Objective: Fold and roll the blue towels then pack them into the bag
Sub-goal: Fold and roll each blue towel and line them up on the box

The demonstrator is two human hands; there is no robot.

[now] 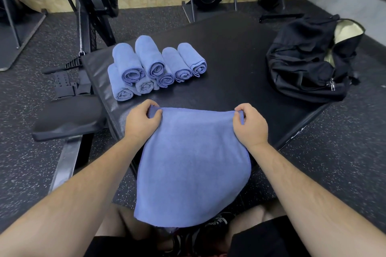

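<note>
Seven rolled blue microfibre towels [149, 54] sit in a two-layer cluster at upper left of centre, on the black padded table [229, 48]. Well apart from them, at the right edge of the frame, the black fabric duffel bag [307, 62] lies slumped on the same table. Its mouth gapes to show a pale lining, and I can see nothing blue inside it.

One more flat blue towel [192, 162] fills the lower centre. Its far edge is stretched across the near part of the table, and the rest drapes down off the edge toward my knees. My left hand [143, 120] pinches the far-left corner between thumb and curled fingers. My right hand [250, 124] pinches the far-right corner the same way, so the edge between them is taut.

I judge this to be the folding step on an eighth towel, with packing not yet begun. The next move, as I read it, needs both pinches kept firm while the two corners are brought together evenly. That should halve the cloth into a narrow strip with its edges aligned. It then needs laying flat on the table so it can be rolled tight like the others.
</note>
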